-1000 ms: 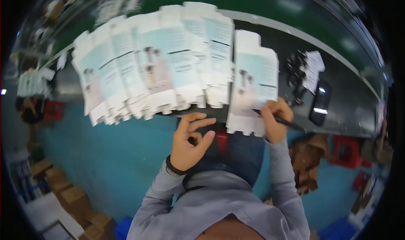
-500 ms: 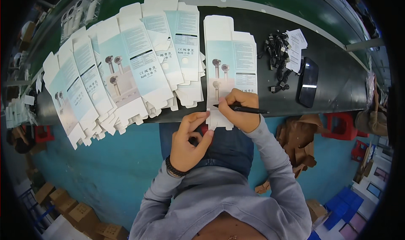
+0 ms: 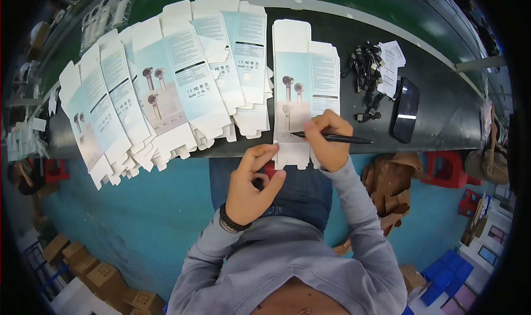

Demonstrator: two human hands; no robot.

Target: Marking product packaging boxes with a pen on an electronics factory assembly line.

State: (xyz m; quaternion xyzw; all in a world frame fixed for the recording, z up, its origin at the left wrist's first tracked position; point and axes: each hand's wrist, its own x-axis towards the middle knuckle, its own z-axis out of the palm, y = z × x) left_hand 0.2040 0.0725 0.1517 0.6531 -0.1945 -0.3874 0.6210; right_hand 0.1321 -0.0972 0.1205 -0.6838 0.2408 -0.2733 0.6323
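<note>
In the head view, my right hand (image 3: 332,140) is closed around a slim black pen (image 3: 354,139). The pen's tip points left, over the lower part of the printed front of a flat, unfolded carton (image 3: 292,82). This carton tops a small stack, pale blue and white with pictures of earphones. My left hand (image 3: 250,182) is at the stack's lower left corner, with curved fingers and the thumb apart from the index finger. Its index fingertip touches the stack's left edge; the thumb tip is by the bottom flaps. The other fingers are partly hidden.
Overlapping piles of similar flat cartons (image 3: 199,91) fan across the dark table's (image 3: 354,138) left side. To the right lie bundled black cables (image 3: 365,66), white paper slips (image 3: 390,71) and a black phone (image 3: 406,110). Brown paper (image 3: 392,187) and red stools (image 3: 444,168) are on the floor.
My right hand and the pen have moved slightly up and to the right over the carton. My left hand stays at the stack's corner. The whole view has shifted a little.
</note>
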